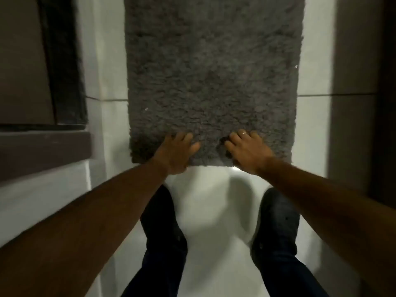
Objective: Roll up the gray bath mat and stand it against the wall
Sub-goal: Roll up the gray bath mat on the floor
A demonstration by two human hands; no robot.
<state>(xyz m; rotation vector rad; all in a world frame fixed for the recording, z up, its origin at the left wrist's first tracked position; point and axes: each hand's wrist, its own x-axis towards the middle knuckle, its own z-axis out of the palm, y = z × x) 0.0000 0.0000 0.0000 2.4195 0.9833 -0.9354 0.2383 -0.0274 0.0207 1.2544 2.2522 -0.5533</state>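
1. The mat [211, 82], gray and shaggy, lies flat and unrolled on the white tile floor [312, 129], running from the top of the view down to the person's hands.
2. Its near edge sits just ahead of the person's feet, square to them.
3. The left hand [174, 153] rests on the near edge toward the left corner, fingers spread over the pile, thumb pointing right. The palm covers the edge, so I cannot tell whether anything is gripped underneath.
4. The right hand [246, 150] rests on the near edge toward the right side, fingers bent and pressed down into the pile. A ring [244, 132] shows on one finger. Whether the thumb hooks under the edge is hidden.
5. Neither hand has lifted the mat; the edge looks flat on the floor between them.
6. The hands are apart, with a stretch of mat edge showing between them.
7. Both forearms are bare and reach forward from the lower corners.
8. Two dark shoes stand on the floor below the hands: the left shoe [162, 219] and the right shoe [276, 219], with dark trouser legs above them.
9. A brown wall [353, 50] runs along the right side of the floor.
10. On the left a dark brown frame [42, 151] and a darker recess border the tiles.
11. A grout line crosses the floor on both sides of the mat.
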